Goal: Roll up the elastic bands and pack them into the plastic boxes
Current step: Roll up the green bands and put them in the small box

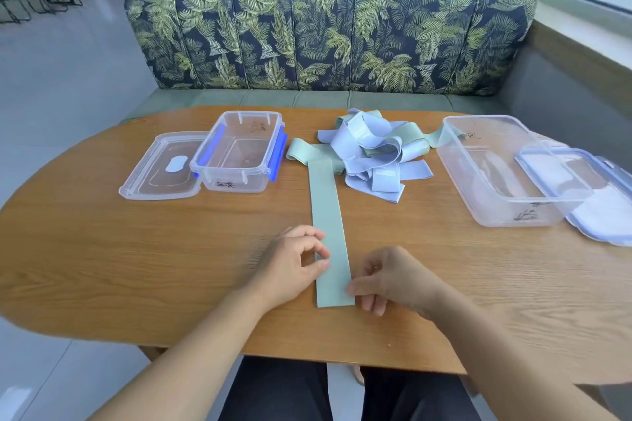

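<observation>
Well to the left of the flat green band (326,208), a loose clear lid (160,169) lies on the wooden surface (136,249). It touches the small box (239,154) with blue clips, which stands open. The flat green band is the one being worked: it lies straight, its far end reaching the heap and its near end close to the person.

The left hand (290,263) sits at the band's left edge, a little up from the near end. Its thumb and forefinger (321,263) pinch that edge, and the other fingers are loosely curled. The right hand (393,280) is at the band's right edge, closer to the end, with its fingers (357,290) curled and nipping the edge there.

Past the band's far end and to its right lies the tangled pile of bands (369,150), pale blue and green. Well to the right of the band stands the large box (496,174), open, with its lid (588,195) resting against its far side. No rolled band shows in either box.

The step in hand looks like starting the roll. To do it well, bring both hands level at the near end and turn the first fold over square and tight. Then roll away from the body, keeping both edges lined up so the coil does not cone. Elastic is likely to spring open, so keep a finger on the coil until it is in a box. The far end may also drag on the heap.
</observation>
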### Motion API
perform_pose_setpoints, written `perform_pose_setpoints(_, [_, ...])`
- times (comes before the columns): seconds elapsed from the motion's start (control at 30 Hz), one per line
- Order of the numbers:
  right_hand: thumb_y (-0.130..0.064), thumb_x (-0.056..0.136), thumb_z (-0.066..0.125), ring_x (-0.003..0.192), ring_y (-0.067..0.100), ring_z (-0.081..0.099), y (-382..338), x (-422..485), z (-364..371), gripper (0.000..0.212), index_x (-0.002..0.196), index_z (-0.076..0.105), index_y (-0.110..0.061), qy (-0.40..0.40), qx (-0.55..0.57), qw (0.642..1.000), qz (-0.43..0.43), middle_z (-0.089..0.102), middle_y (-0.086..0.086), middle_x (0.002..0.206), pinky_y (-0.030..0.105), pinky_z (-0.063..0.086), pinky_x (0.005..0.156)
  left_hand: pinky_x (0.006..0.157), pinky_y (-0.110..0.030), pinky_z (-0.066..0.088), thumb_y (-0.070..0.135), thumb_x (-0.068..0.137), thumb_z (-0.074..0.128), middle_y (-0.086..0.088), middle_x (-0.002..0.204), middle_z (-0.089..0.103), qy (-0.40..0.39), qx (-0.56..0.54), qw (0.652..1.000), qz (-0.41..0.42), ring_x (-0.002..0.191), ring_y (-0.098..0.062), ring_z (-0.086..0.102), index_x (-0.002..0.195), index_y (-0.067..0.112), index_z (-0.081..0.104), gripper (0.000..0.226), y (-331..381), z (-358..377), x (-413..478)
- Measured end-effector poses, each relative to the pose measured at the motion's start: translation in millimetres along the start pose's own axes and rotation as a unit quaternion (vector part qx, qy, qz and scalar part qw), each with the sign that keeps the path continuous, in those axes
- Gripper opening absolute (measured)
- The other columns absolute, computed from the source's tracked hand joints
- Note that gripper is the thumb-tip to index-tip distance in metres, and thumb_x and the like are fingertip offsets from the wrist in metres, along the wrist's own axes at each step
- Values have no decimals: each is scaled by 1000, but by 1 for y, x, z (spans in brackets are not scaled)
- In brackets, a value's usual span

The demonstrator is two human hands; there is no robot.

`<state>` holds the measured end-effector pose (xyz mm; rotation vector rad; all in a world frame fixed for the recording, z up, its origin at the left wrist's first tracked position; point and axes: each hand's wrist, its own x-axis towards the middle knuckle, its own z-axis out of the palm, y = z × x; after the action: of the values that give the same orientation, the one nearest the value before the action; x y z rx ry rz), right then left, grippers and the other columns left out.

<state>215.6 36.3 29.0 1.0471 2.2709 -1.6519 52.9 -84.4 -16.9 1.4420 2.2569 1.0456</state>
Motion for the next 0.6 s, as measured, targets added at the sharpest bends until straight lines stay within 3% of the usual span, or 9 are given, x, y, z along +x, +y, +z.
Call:
perform_pose_setpoints(0.07, [-14, 75, 74, 55, 16, 57, 11, 0, 6, 12, 77, 64, -9, 74, 28, 995, -68, 70, 7, 68, 36, 48, 59, 93, -10, 31, 20, 79, 75, 15, 111, 59, 25, 14, 1000, 4, 108, -2, 52, 80, 25, 70, 7, 0, 3, -2])
perform_pose_setpoints(0.13, [-19, 73, 76, 63, 10, 58, 21, 0, 13, 10, 77, 68, -23, 125, -4, 982, -140, 67, -2, 74, 37, 52, 67, 91, -4, 29, 20, 77, 77, 14, 107, 60, 42, 21, 999, 13, 105, -3, 54, 80, 22, 72, 6, -1, 5, -4])
perform_pose_setpoints(0.23, [-31, 69, 79, 81, 6, 56, 30, -2, 23, 19, 86, 71, -33, 97, -84, 969, -211, 59, -10, 90, 30, 50, 77, 89, 0, 27, 18, 76, 77, 12, 106, 62, 49, 21, 998, 20, 103, -4, 54, 80, 21, 72, 7, -2, 4, -4])
perform_pose_setpoints(0.3, [-30, 71, 79, 91, 4, 54, 33, -3, 25, 22, 91, 71, -33, 92, -116, 963, -223, 56, -13, 96, 25, 47, 82, 89, 1, 26, 18, 77, 76, 12, 107, 62, 48, 23, 998, 22, 104, -2, 53, 80, 21, 71, 7, -2, 5, -4])
perform_pose_setpoints(0.47, [-21, 74, 78, 95, 8, 55, 39, -4, 26, 20, 89, 71, -33, 107, -97, 959, -245, 58, -8, 97, 29, 47, 86, 94, -2, 27, 22, 75, 70, 8, 105, 65, 50, 26, 997, 49, 109, -5, 51, 78, 21, 71, 4, -4, 7, -4])
perform_pose_setpoints(0.6, [-18, 75, 78, 98, 4, 54, 40, -4, 29, 20, 86, 72, -34, 115, -88, 958, -250, 57, -14, 97, 19, 44, 86, 93, -2, 26, 18, 76, 73, 9, 105, 65, 54, 30, 997, 48, 108, -4, 49, 77, 21, 71, 4, -4, 7, -4])
